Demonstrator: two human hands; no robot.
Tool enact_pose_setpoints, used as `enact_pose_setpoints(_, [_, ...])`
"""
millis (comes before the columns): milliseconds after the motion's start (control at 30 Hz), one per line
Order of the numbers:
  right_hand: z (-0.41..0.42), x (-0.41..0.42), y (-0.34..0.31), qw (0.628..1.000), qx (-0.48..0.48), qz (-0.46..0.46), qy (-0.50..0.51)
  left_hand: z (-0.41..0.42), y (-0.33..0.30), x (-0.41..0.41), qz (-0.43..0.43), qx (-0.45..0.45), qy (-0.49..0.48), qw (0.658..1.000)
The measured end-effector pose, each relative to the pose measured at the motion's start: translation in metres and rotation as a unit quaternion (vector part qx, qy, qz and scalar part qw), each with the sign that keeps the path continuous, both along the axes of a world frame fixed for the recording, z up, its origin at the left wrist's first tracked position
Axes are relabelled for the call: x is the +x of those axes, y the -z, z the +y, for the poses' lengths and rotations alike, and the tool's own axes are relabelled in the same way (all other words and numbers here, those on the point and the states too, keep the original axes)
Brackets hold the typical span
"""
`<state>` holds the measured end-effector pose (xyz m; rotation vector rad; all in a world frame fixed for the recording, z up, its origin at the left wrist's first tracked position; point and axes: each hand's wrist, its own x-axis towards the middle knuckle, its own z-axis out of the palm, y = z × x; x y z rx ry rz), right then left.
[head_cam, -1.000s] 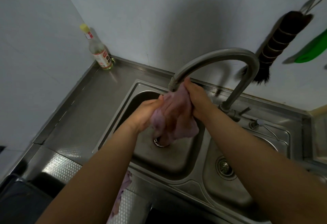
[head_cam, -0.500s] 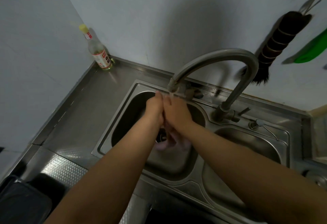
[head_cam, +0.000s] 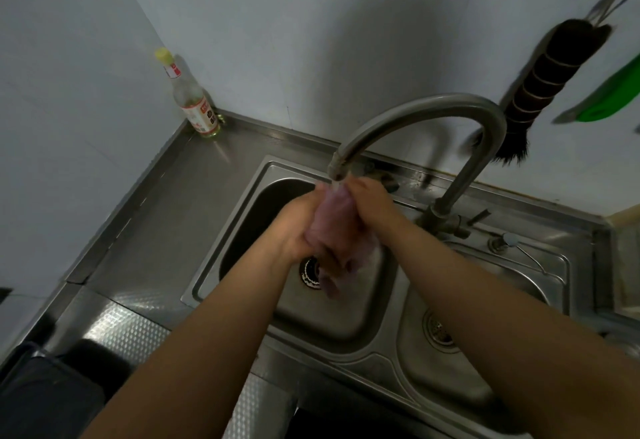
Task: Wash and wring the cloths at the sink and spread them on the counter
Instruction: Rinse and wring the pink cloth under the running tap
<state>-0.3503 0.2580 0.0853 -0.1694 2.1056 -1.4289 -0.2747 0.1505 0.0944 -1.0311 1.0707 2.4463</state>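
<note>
A pale pink cloth is bunched between both my hands over the left sink basin, right under the faucet spout, where water runs onto it. My left hand grips its left side and my right hand grips its right side. The cloth's loose end hangs down towards the drain. Much of the cloth is hidden by my fingers.
The curved faucet rises between the two basins, with the right basin beside it. A bottle stands in the back left corner of the steel counter. A dark brush and a green item hang on the wall. A dark bin sits lower left.
My hands have come back up under the spout with the cloth showing between them; half a second ago they were pressed together lower in the basin with the cloth mostly hidden.
</note>
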Motion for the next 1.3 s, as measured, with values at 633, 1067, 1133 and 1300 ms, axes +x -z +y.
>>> enact_pose_setpoints(633, [0.009,0.012,-0.012,0.994,-0.101,-0.001,-0.039,-0.032,-0.001,0.0,0.011,-0.416,0.007,0.909])
enact_pose_setpoints(1067, [-0.027,0.037,0.001,0.964,0.118,0.23,-0.067,0.018,0.01,-0.012,-0.092,-0.179,-0.076,0.977])
enact_pose_setpoints(1133, [-0.022,0.017,0.006,0.964,0.164,0.206,-0.03,0.031,0.005,-0.013,-0.08,-0.174,-0.05,0.98])
enact_pose_setpoints(1300, [-0.021,0.041,-0.004,0.956,0.114,0.263,-0.062,0.022,0.0,-0.013,-0.089,-0.165,-0.088,0.978])
